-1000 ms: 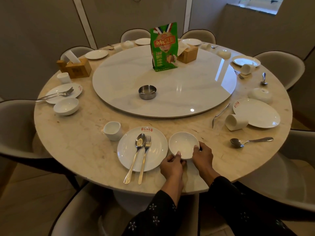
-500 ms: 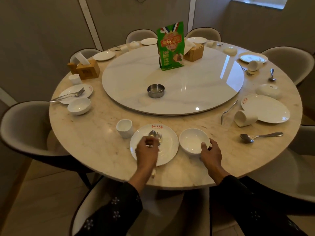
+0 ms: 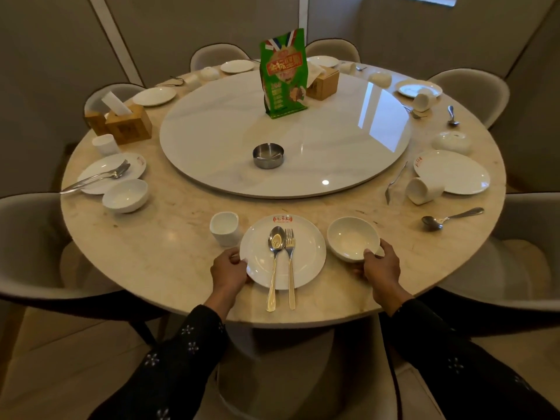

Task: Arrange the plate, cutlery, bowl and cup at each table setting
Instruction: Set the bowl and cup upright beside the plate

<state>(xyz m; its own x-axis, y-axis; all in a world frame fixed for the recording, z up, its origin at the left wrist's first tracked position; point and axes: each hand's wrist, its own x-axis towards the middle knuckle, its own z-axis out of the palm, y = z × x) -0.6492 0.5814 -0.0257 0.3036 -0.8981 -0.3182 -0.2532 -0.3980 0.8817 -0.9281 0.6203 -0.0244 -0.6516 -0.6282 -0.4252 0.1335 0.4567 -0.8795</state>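
At the near setting a white plate (image 3: 306, 253) carries a spoon (image 3: 275, 262) and a fork (image 3: 290, 262) side by side, handles over the plate's near rim. My left hand (image 3: 228, 269) grips the plate's left rim. A white bowl (image 3: 351, 236) stands right of the plate, and my right hand (image 3: 382, 266) holds its near right rim. A white cup (image 3: 225, 228) stands upright left of the plate. At the right setting a plate (image 3: 454, 172), a tipped cup (image 3: 422, 190), a fork (image 3: 394, 183), a spoon (image 3: 448, 218) and an upturned bowl (image 3: 451, 142) lie scattered.
A round marble table (image 3: 145, 253) holds a white turntable (image 3: 333, 153) with a steel ashtray (image 3: 268, 156), a green packet (image 3: 283, 74) and a tissue box (image 3: 322, 83). A left setting (image 3: 112, 171) and far settings ring the table. Chairs (image 3: 27, 237) surround it.
My left hand went from the bowl to the cutlery on the plate, then to the plate's left rim. My right hand stays on the bowl. The camera view has shifted.
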